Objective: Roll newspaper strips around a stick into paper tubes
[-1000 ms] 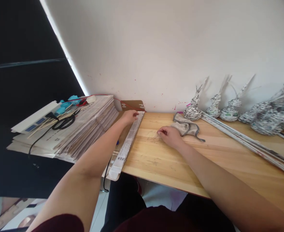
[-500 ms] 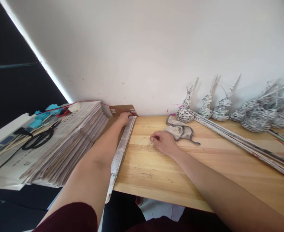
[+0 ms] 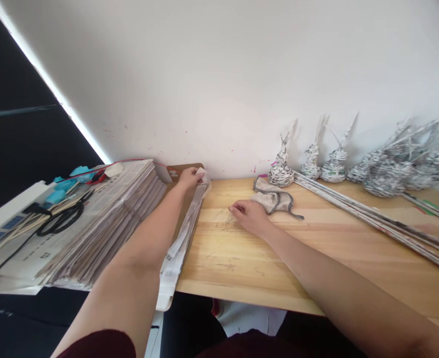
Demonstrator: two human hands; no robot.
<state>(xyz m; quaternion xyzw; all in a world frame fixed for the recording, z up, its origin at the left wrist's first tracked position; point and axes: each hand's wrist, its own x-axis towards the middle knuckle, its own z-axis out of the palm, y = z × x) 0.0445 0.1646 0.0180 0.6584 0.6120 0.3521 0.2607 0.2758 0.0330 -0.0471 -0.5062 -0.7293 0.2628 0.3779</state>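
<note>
At the far end of the narrow stack of newspaper strips (image 3: 178, 258), my left hand (image 3: 190, 178) pinches the end of one newspaper strip (image 3: 203, 175). That strip is lifted at its far end, while its near part lies along the stack. My right hand (image 3: 250, 215) rests on the wooden table with thumb and fingers pressed together. Whatever is in that pinch, if anything, is too small to make out. Right behind it lies a crumpled beige cloth (image 3: 274, 199) with a grey edging.
Left stands a tall pile of folded newspapers (image 3: 111, 223), topped by a black cable (image 3: 60, 219), thin sticks and blue wrappings (image 3: 66, 184). Several woven paper figures (image 3: 281, 171) line the wall at right. Long rolled paper rods (image 3: 365, 216) cross the wooden table (image 3: 219, 263).
My left hand has raised the far end of a newspaper strip off the stack. My right hand stays in nearly the same spot. The view has shifted slightly.
</note>
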